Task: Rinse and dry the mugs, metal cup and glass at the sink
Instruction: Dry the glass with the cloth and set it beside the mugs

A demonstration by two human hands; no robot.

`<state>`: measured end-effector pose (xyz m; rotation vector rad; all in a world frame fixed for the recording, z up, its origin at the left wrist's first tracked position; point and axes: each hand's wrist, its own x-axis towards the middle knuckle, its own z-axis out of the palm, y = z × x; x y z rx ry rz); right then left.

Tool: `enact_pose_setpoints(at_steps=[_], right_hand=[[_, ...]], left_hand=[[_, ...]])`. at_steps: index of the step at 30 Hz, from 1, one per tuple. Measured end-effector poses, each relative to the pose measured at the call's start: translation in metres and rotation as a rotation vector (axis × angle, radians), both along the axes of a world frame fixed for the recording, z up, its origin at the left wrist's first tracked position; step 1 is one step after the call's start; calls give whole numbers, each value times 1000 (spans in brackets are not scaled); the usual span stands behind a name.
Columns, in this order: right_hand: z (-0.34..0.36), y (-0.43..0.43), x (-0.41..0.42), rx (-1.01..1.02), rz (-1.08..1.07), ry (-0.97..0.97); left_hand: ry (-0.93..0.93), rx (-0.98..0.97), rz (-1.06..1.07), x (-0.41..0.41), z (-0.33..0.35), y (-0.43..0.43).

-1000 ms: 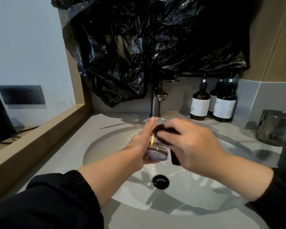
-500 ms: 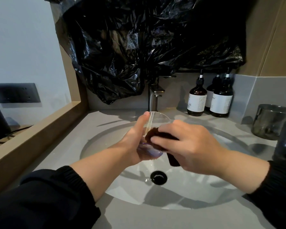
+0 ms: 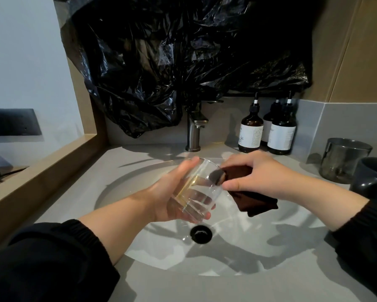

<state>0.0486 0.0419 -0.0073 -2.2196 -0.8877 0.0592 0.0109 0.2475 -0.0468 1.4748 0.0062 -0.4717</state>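
The glass (image 3: 196,190) is held tilted above the middle of the sink (image 3: 270,247), cupped round its wall from beneath by the left hand (image 3: 168,195). A dark cloth (image 3: 257,203) is pinched in the right hand (image 3: 257,175) at the glass's rim. The glass is judged light, rigid, brittle and slick if wet, so it is best gripped round the wall near the thick base, not by the thin rim.

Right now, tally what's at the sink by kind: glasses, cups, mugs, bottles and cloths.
glass: 1
metal cup: 1
dark mug: 1
pump bottles: 3
brown cloth: 1
Total: 7
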Motion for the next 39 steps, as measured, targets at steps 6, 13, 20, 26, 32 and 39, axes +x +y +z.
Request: enact_pose_setpoints(at_steps=[6, 13, 20, 26, 32, 39], right_hand=[[-1, 0, -5, -35, 134, 20], [3, -5, -1, -12, -20, 168], [9, -5, -1, -35, -124, 147], [5, -1, 10, 466, -424, -25], [-18, 15, -11, 137, -256, -648], [-27, 22, -16, 102, -87, -1048]], left_hand=[[118, -2, -201, -2, -1, 1], [125, 57, -77, -3, 0, -6], [-84, 210, 44, -6, -1, -20], [-37, -75, 312, 0, -3, -19], [-83, -97, 310, -4, -3, -25], [-170, -139, 396, -7, 1, -26]])
